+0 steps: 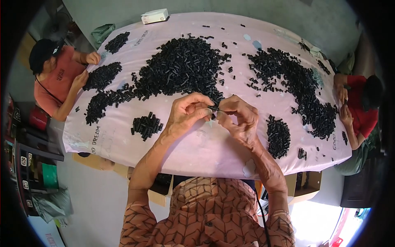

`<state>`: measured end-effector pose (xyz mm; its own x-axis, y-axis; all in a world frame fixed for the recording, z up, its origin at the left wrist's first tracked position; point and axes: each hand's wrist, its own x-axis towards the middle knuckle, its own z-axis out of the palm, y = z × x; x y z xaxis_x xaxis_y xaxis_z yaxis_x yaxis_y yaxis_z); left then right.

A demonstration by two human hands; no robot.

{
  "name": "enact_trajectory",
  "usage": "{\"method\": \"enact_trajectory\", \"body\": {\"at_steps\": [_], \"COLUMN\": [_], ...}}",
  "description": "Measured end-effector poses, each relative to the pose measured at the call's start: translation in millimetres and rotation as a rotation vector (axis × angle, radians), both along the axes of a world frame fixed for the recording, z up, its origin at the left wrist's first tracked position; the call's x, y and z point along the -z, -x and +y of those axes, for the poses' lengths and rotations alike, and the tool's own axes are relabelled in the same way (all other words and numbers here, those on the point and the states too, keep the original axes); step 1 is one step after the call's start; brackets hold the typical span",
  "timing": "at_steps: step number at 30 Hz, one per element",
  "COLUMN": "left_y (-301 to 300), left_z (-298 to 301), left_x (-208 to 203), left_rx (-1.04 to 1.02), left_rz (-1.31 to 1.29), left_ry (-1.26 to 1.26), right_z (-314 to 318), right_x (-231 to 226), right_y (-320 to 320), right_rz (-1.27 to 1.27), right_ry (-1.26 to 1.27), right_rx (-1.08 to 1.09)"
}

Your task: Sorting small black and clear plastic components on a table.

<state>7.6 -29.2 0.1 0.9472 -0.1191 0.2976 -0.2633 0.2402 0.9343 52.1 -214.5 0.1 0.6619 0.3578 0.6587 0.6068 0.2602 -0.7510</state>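
Observation:
Above the middle of the table my left hand (pixel 192 110) and my right hand (pixel 238 117) meet fingertip to fingertip. Between them they pinch a small black cylindrical piece (pixel 213 108), partly covered by the fingers. Just beyond my hands spreads a large heap of short black tube-like pieces (pixel 181 66). A small pile of black pieces (pixel 147 126) lies beside my left forearm, and another pile (pixel 278 137) is to the right of my right hand.
A pink printed cloth (pixel 197 156) covers the table. More black pieces (pixel 296 78) lie in a long heap at the right. One person (pixel 61 78) sits at the left edge, another (pixel 362 107) at the right. A white box (pixel 154 16) stands at the far edge.

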Motion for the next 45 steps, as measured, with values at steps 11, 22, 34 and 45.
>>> {"method": "enact_trajectory", "body": {"at_steps": [11, 22, 34, 45], "left_y": [0.4, 5.9, 9.8, 5.5], "left_z": [0.5, 6.3, 7.0, 9.5], "left_x": [-1.6, -9.4, -16.1, -15.1], "left_rx": [-0.004, -0.028, -0.040, -0.028], "left_rz": [-0.045, -0.042, -0.078, 0.108], "left_ry": [-0.043, -0.192, -0.292, -0.267], "right_z": [-4.3, -5.0, -4.3, -5.1], "right_x": [-3.8, -1.8, -4.1, 2.7], "right_y": [2.2, 7.0, 7.5, 3.7], "right_rz": [-0.332, -0.510, -0.699, -0.839], "right_ry": [0.134, 0.202, 0.237, 0.405], "right_rx": [0.138, 0.183, 0.188, 0.220]}}
